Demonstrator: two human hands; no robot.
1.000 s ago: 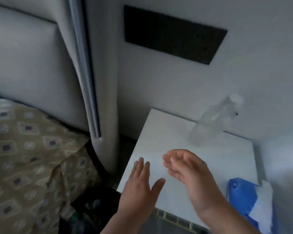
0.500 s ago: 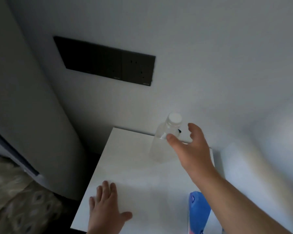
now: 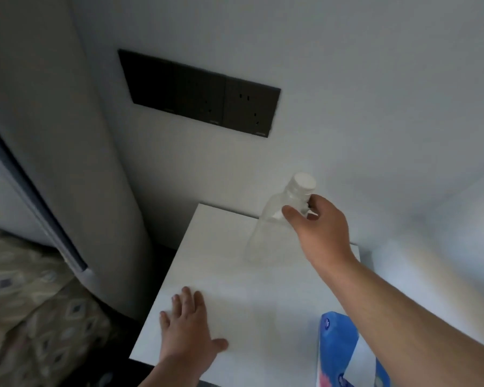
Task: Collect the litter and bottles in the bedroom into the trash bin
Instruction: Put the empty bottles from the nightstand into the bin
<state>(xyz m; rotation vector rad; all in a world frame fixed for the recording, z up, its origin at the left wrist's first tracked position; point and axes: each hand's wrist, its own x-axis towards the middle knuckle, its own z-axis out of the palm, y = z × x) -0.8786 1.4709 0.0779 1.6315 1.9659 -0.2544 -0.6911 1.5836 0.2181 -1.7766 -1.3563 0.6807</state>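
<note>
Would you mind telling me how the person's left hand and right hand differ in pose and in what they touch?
The left hand lies flat, fingers straight, on the white nightstand; the right hand curls thumb and fingers round the clear bottle just below its cap. The left hand is near the front edge; the right hand reaches toward the wall. Both are bare.

Right grip [image 3: 319, 227], previously short of the bottle [image 3: 266, 229], now around its neck.
</note>
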